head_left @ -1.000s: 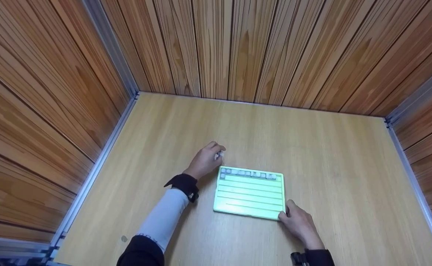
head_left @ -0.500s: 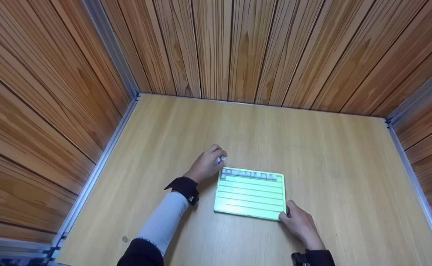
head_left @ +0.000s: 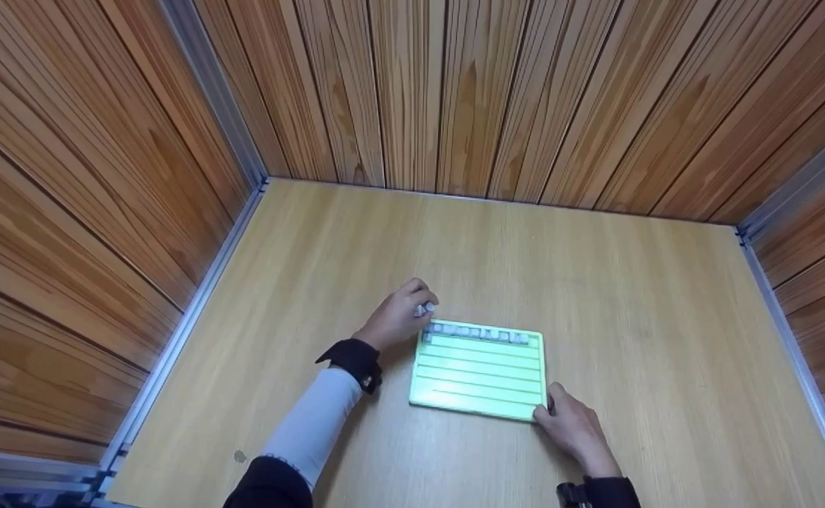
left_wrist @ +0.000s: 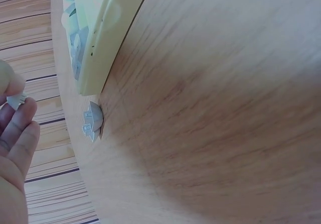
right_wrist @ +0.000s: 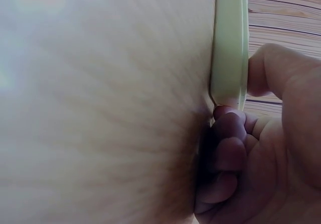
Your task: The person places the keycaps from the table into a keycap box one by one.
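Note:
A pale green tray (head_left: 479, 377) with ridged rows lies on the table. Small grey-white keycaps (head_left: 479, 332) line its far row, and one more sits at the left end of the row below. At the tray's far left corner, my left hand (head_left: 396, 315) pinches a small pale keycap (left_wrist: 16, 101) between thumb and fingers. In the left wrist view a couple of loose keycaps (left_wrist: 93, 121) rest on the table just off the tray's corner. My right hand (head_left: 573, 429) grips the near right corner, thumb on the rim and other fingers curled by the side.
The light wooden table (head_left: 631, 296) is enclosed by wood-plank walls (head_left: 476, 99) with metal framing (head_left: 193, 303) along the edges. A small dark round mark (head_left: 240, 456) shows on the tabletop at the near left.
My left hand has moved slightly right and toward me, closer to the tray's far left corner. The right hand keeps its grip on the tray, which has barely shifted.

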The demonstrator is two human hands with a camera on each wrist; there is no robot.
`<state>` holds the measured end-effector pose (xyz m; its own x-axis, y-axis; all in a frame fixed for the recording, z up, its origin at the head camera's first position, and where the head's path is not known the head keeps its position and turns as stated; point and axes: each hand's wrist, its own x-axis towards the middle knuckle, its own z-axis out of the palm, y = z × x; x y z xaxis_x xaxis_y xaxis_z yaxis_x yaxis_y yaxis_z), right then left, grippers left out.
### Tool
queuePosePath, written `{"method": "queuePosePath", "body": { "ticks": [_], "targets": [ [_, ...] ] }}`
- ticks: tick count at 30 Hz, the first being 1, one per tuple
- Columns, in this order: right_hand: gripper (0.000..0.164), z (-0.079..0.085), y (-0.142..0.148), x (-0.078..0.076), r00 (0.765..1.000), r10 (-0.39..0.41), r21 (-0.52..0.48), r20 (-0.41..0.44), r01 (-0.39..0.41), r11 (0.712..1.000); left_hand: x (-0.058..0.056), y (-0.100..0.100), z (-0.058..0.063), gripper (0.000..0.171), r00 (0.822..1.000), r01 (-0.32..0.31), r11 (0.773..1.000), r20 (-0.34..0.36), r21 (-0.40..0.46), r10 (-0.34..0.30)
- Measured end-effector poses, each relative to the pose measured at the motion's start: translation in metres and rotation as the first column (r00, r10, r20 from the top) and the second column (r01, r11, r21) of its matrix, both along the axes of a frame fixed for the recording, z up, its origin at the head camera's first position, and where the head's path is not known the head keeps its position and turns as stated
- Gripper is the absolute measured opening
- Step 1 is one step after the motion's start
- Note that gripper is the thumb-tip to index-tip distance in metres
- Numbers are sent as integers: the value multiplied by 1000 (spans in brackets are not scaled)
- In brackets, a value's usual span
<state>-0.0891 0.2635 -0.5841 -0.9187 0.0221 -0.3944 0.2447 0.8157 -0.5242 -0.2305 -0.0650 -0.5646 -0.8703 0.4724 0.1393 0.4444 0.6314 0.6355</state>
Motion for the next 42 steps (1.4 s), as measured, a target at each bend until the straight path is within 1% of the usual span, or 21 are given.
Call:
{"method": "queuePosePath", "body": {
  "ticks": [3,6,11,13,16,20,23,27,30,37,42],
  "targets": [
    [17,0,0,1,1000,6,3,-16,-6,1000,0,0,0,22,1000,9,1000,16,-2,-9],
    [17,1,0,2,999,12,4,-37,-12,1000,1,0,0,21,1000,27,1000,15,-2,-27],
    [16,0,0,2,999,8,-3,-35,-8,1000,2,-1,-1,18,997,65,998,-35,21,-65],
    [15,0,0,2,1000,2,-7,-25,-2,1000,3,-1,-1,16,997,72,997,-43,25,-71],
    [15,0,-1,2,1000,0,-12,-16,0,1000,5,-2,-1,15,998,65,998,-14,19,-65],
    [15,0,-1,2,1000,5,-8,-17,-5,1000,7,-3,-1,20,996,62,998,61,23,-64],
    [16,0,-1,3,1000,11,-1,-29,-11,1000,9,-4,-1,22,994,71,997,86,24,-72],
    [16,0,-1,3,999,12,-6,-44,-13,1000,9,-4,-1,21,995,84,996,56,-11,-83],
    [16,1,0,2,999,10,-9,-39,-11,1000,9,-2,0,19,995,94,995,33,-35,-93],
    [16,0,0,2,999,13,2,-38,-13,1000,10,2,-2,17,991,131,991,3,-37,-131],
    [15,0,-1,1,999,9,2,-36,-9,1000,12,4,-1,20,988,154,983,-8,-98,-156]
  ]
}}
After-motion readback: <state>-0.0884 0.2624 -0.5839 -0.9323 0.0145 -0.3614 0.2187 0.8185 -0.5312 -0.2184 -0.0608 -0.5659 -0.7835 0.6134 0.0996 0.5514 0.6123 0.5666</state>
